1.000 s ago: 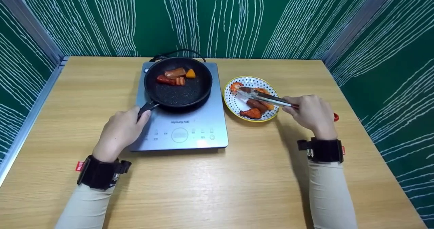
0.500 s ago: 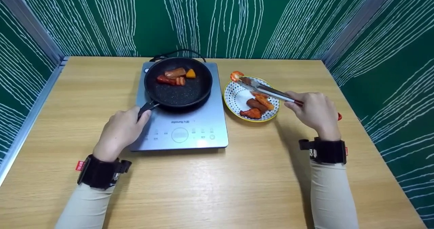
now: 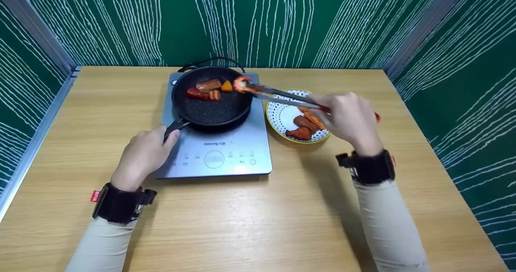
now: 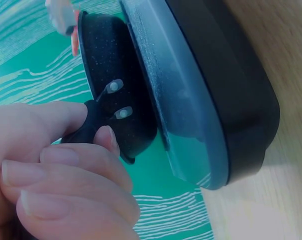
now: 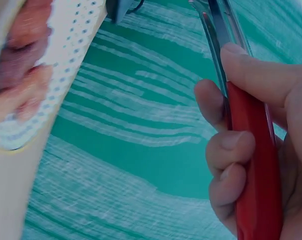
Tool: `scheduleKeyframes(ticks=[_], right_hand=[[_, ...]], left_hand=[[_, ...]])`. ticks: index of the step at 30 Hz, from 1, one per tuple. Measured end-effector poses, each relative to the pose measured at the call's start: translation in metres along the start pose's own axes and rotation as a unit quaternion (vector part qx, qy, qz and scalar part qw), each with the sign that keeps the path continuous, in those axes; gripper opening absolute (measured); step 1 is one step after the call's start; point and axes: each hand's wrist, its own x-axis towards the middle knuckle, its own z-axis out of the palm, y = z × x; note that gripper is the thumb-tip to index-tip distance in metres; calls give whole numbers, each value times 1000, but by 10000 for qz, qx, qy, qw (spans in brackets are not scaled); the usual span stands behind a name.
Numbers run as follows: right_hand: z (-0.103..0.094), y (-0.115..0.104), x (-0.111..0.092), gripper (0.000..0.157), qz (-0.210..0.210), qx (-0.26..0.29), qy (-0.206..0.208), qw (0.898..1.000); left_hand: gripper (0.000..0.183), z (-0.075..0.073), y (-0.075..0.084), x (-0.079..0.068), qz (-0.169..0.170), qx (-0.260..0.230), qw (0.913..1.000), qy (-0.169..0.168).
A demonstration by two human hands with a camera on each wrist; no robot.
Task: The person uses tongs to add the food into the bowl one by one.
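Observation:
My left hand [image 3: 145, 155] grips the black handle [image 3: 173, 129] of a frying pan [image 3: 213, 113]. The pan stands on an induction cooker [image 3: 242, 149] and holds a brown piece [image 3: 207, 86], a red piece [image 3: 196, 94] and a yellow wedge [image 3: 226, 86]. With curled fingers, my right hand [image 3: 348, 119] holds red-handled tongs [image 3: 286, 99]; their red grip [image 5: 253, 165] fills the palm in the right wrist view. Between the tong tips a curled orange-and-white shrimp [image 3: 241, 84] overlaps the pan's right rim in the head view.
Right of the cooker, a dotted plate [image 3: 277, 117] with a yellow rim bears several pieces of food, among them a reddish one [image 3: 299, 133]. A black cable [image 3: 219, 58] runs behind the pan. Green patterned panels [image 3: 274, 26] enclose the wooden table [image 3: 242, 219].
The tongs have lifted the shrimp off the plate and carried it left to the pan's right rim. My right hand has moved left with them; the left hand stays on the handle.

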Motion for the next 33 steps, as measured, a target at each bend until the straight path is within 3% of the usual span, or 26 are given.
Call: scheduleKeyframes(ticks=[6,14,23,33], right_hand=[[-10,-28,39,33,-305,-632,-583,9958],[-16,-58,72,27,-623,-1555,-1103,9797],[-13,-71,87,22,-617,-1789,-1268,9737],[-12,-67,88,17,-643,-1566,-1355,9762]], left_hand=[[42,1,-1,0,-31,-10,10000,-49],[42,1,-1,1,-67,-50,9999,-101],[42,1,0,1,68,79,9999,57],[43,1,0,0,118,107,9998,125]])
